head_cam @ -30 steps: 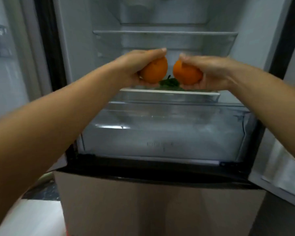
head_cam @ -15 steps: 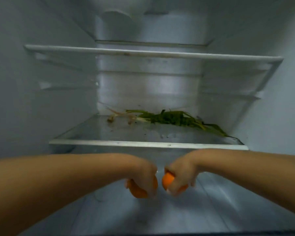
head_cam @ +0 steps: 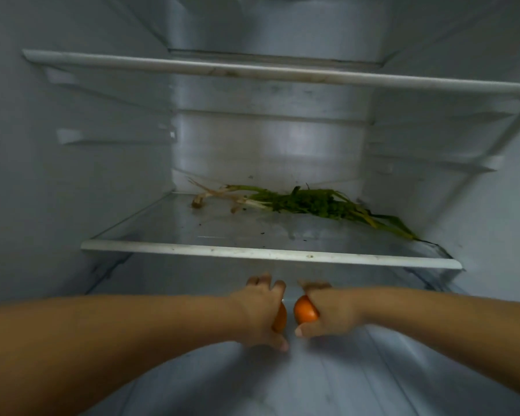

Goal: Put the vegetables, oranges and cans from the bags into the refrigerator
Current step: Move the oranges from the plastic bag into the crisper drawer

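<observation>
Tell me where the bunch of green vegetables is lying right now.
In the head view the green vegetables lie on the glass shelf, toward its back and right, roots pointing left, above and beyond both hands.

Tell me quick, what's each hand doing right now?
Left hand: curled round an orange, mostly hidden by the hand.
Right hand: gripping the other orange.

Both hands sit low in the refrigerator, under the front lip of the glass shelf [head_cam: 270, 254], which bars any lift straight up. On that shelf, green onions [head_cam: 309, 202] cross the back right; its front and left lie bare beneath the upper shelf [head_cam: 276, 72].
</observation>
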Available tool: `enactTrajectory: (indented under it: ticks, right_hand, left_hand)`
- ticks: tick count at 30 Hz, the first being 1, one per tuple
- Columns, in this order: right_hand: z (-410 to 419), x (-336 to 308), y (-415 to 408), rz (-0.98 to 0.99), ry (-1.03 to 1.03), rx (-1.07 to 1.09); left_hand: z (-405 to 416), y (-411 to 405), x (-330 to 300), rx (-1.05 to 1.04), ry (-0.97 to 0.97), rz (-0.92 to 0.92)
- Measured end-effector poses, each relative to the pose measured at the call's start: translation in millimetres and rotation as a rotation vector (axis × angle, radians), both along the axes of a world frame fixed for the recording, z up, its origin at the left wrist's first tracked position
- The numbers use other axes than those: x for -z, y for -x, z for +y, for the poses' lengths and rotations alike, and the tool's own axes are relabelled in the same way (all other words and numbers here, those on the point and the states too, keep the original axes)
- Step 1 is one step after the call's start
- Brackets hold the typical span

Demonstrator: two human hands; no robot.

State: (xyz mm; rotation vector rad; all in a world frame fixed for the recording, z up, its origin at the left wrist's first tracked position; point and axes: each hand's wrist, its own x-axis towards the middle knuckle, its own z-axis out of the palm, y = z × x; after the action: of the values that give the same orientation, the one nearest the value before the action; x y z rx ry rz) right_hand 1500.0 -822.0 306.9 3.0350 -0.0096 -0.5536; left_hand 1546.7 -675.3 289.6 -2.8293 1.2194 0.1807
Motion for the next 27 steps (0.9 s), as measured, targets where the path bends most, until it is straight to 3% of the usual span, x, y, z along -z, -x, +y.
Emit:
enactTrajectory:
  ticks: [5,9,12,17,23,27]
  right_hand:
    - [8,-46,13,0.099,0.102,0.064]
    - [37,-77,52,0.093,0.026,0.005]
    - [65,-96,87,-0.122,-0.137,-0.092]
    - [115,-95,158,-0.705,-0.23,-0.341]
    - [182,-56,224,-1.002,-0.323,-0.589]
    - [241,-11,265,-1.006,-0.156,-0.923]
  left_hand:
    - [9,17,-42,-0.064,-0.275,0.03]
    - [37,44,-73,-0.199,-0.278,0.181]
    - [62,85,-93,-0.254,-0.009,0.141]
    - [120,178,-101,-0.298,0.552,-0.309]
    - [204,279,-61,-0.407,0.848,-0.386]
    - [264,356,2,-0.468,0.79,-0.311]
